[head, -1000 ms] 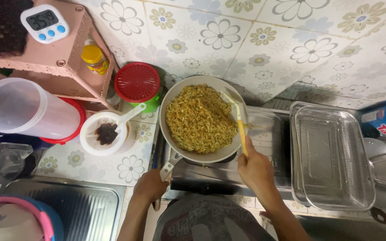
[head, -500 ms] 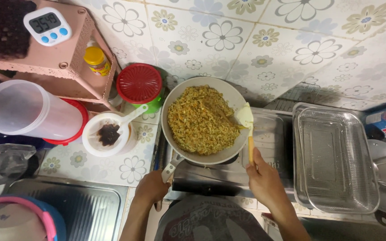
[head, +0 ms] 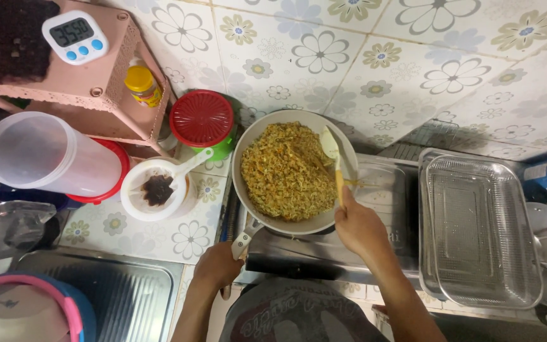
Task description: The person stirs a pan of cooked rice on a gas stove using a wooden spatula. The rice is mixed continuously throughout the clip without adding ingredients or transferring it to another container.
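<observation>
Flower-patterned tiles cover the wall and the table (head: 178,237) below it, where a small gas stove (head: 324,253) stands against the wall. On the stove sits a pale frying pan (head: 243,190) filled with yellow-orange fried noodles (head: 283,171), seemingly centred over the burner so the heat reaches the whole base.

The left hand (head: 218,266) has its fingers wrapped around the pan handle (head: 243,239), which juts toward the person; that grip looks meant to steady the pan against the push of stirring. The right hand (head: 361,227) has its fingers closed around the yellow shaft of a spatula (head: 333,158), whose pale blade rests on the noodles at the pan's right side, tilted so the edge can slide under them.

Left of the pan, a white strainer (head: 153,190) holding dark dregs sits across a cup, its handle pointing toward a red-lidded green container (head: 202,119). A translucent plastic jug (head: 45,155) lies on its side near a pink rack (head: 96,95), which carries a white digital timer (head: 74,35); a yellow-capped bottle (head: 142,85) stands beneath it. Right of the stove, a clear rectangular tray (head: 476,234) lies within easy reach. A steel sink (head: 115,304) shows at lower left.
</observation>
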